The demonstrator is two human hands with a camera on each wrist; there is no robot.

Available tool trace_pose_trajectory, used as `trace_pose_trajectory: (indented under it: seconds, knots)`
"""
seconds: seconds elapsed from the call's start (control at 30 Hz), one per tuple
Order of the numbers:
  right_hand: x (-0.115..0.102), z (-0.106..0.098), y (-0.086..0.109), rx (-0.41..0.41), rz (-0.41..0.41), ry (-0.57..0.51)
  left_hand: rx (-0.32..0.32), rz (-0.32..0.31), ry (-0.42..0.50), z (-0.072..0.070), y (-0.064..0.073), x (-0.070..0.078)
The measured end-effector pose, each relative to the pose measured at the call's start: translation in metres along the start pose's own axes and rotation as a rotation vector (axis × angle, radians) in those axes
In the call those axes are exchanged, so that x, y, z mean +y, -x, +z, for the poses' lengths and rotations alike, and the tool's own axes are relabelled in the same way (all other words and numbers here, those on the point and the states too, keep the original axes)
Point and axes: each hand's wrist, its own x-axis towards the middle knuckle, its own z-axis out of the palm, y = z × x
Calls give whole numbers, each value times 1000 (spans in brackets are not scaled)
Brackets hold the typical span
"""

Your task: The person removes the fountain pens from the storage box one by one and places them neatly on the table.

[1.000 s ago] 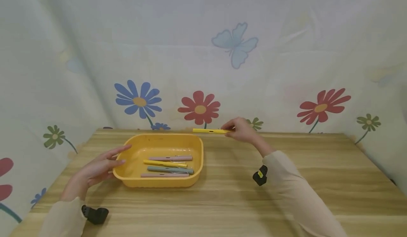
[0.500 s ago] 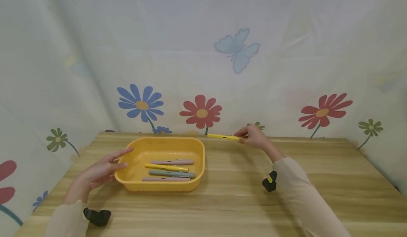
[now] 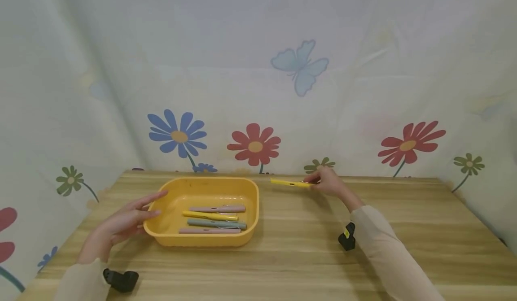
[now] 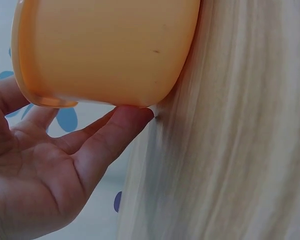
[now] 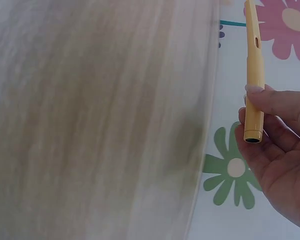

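Pen (image 3: 290, 183), yellow, pinched by right hand (image 3: 330, 182) near bench's (image 3: 299, 251) far edge; left hand (image 3: 123, 221), fingers spread, touches basin's (image 3: 202, 241) left rim.

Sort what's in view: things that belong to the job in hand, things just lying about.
Likely in the job:
yellow tray
in it, two pink pens, a yellow pen and a grey-green pen
held yellow pen, outside the tray

Likely just surroundings:
table
flowered sheet behind
black wrist devices
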Motion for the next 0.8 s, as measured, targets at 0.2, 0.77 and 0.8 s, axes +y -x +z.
trace_pose_trajectory:
  seconds: [0.2,0.77,0.8]
  knots:
    - [4,4,-5,-13,25,-11,-1,-3,10,1,1,2]
    - [12,12,-17,-55,71,-22,28,-43,-35,0,-1,0]
    - [13,13,-17,-60,74,-21,28,-45,-32,1,-1,0]
